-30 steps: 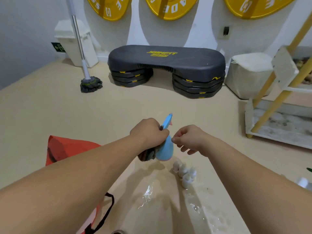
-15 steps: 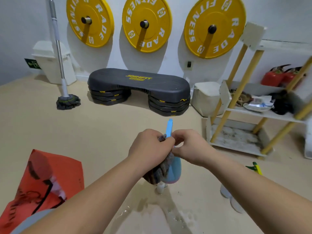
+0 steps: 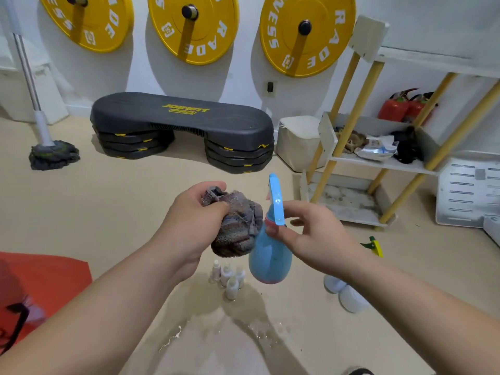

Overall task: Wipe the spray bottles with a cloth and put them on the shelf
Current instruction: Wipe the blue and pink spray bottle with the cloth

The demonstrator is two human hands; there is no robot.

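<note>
A blue spray bottle (image 3: pixel 269 259) with a blue trigger head hangs in mid-air over the floor. My right hand (image 3: pixel 313 234) pinches its neck just under the trigger. My left hand (image 3: pixel 193 226) grips a bunched grey-brown cloth (image 3: pixel 238 226), which touches the bottle's left shoulder. Several small white bottles (image 3: pixel 228 278) stand on the wet floor below. A green-and-yellow spray head (image 3: pixel 374 246) shows past my right wrist, above white bottles (image 3: pixel 345 292) lying on the floor. The white shelf (image 3: pixel 378 163) with yellow legs stands at the right.
A black step platform (image 3: pixel 181 125) sits ahead by the wall, a mop (image 3: pixel 52 155) at the left. An orange bag (image 3: pixel 40 285) lies at the lower left. Red extinguishers (image 3: pixel 403 106) and clutter fill the shelf's middle level. A white crate (image 3: pixel 468 190) stands at the far right.
The view has tilted up and come closer. My left hand with the cloth has slid off the bottle to its left side, uncovering the blue body. My right hand keeps its hold at the neck.
</note>
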